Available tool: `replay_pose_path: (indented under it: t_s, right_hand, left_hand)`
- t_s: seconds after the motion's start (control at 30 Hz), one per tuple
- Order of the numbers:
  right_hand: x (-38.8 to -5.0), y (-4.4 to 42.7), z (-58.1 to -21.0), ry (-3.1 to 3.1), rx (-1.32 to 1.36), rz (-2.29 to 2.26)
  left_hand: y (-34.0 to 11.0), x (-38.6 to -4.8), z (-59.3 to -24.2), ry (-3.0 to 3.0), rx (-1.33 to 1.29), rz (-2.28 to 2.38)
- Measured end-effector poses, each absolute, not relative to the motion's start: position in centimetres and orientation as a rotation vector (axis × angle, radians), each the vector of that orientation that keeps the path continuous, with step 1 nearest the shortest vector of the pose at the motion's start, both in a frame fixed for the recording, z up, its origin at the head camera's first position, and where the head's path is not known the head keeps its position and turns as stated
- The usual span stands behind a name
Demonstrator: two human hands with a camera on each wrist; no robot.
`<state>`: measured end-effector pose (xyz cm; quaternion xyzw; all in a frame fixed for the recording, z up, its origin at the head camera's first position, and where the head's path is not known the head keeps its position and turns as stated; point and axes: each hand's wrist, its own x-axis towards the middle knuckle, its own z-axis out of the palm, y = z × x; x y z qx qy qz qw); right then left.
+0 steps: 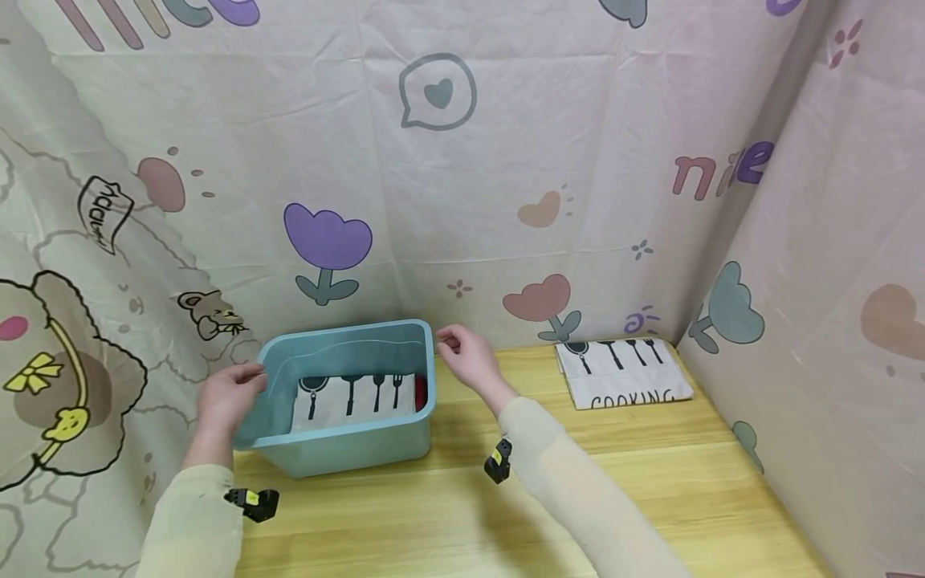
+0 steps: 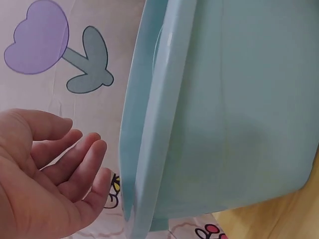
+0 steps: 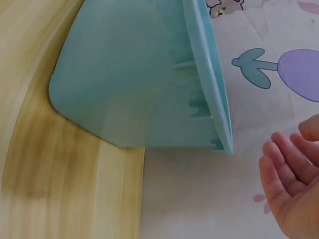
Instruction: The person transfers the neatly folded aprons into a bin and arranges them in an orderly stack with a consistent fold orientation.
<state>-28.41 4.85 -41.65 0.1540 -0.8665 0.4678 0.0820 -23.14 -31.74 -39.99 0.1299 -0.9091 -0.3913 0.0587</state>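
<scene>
A light-blue plastic bin [image 1: 354,459] stands on the table against the back curtain. Inside it lies a white cloth [image 1: 328,408] printed with black kitchen utensils, and a bit of something red [image 1: 421,393] shows at its right end. My left hand [image 1: 227,397] hovers by the bin's left rim; in the left wrist view its loosely bent fingers [image 2: 82,172] hold nothing and sit apart from the rim. Beyond the right rim is my right hand [image 1: 470,361], its fingers [image 3: 276,186] relaxed, with a gap to the bin in the right wrist view.
A folded white cloth [image 1: 629,379] with utensil prints and the word "COOKING" lies at the table's back right. Patterned curtains [image 1: 448,201] enclose the wooden table [image 1: 448,522] at the back and both sides. Small black cameras [image 1: 499,461] are worn on both wrists.
</scene>
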Motion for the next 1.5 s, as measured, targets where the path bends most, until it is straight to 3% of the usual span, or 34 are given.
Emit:
replay_pose_path:
  t_s: [0.53,1.5]
  right_hand:
    - [-27.6,6.9,-42.9,-2.541,0.691,1.181]
    - [-26.3,12.9,-48.1,-2.488,0.618,0.891]
  left_hand:
    - [-30.2,-22.0,-40.3,-2.795,0.147,-0.927]
    - [-27.4,-20.5,-40.7,-2.732,-0.135,-0.514]
